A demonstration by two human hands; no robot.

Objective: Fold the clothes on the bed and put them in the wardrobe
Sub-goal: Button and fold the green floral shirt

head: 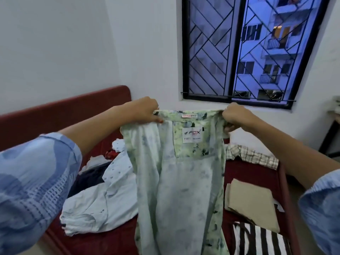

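Hanging upright above the bed (253,173): pale green printed shirt (176,181), inside out, collar label visible. Left hand (145,111) grip pinching one end of the collar; right hand (233,116) grip pinching the other end. On the red bed cover: light blue shirt (103,197) crumpled at left, checked garment (253,155) at far right, folded beige cloth (252,201) near right, striped black-and-white cloth (261,240) just in front of it. Barred window (237,48) behind.

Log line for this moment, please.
hands: left, right grip green shirt collar | shirt: held up, unfolded | bed: clothes remain
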